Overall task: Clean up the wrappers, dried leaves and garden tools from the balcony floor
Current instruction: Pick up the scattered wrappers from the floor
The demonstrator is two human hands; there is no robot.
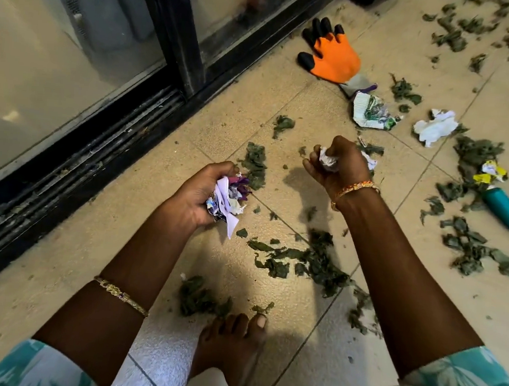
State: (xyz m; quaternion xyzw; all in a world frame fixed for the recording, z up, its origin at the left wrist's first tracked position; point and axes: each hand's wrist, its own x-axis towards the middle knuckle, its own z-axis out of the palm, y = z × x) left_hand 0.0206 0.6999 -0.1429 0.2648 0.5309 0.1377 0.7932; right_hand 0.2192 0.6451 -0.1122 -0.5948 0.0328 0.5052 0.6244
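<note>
**Both hands loaded; next wrappers lie ahead-right**

Right hand (338, 166) clenches a white wrapper (328, 161); left hand (204, 193) grips a wrapper wad (228, 199). The green-printed wrapper (372, 112) lies ahead of the right hand, the white one (435, 128) further right. Right hand nearer.

The ground is covered by a beige tiled floor (119, 242), crossed by thin dark grout lines. Left of the floor, a sliding glass door (59, 52) is set in a black frame (169, 25), and its dusty black track (74, 158) is run along the floor's edge. Pale reflections are seen in the door's glass. Soft shadows are cast across the floor near the frame's lower middle.
</note>
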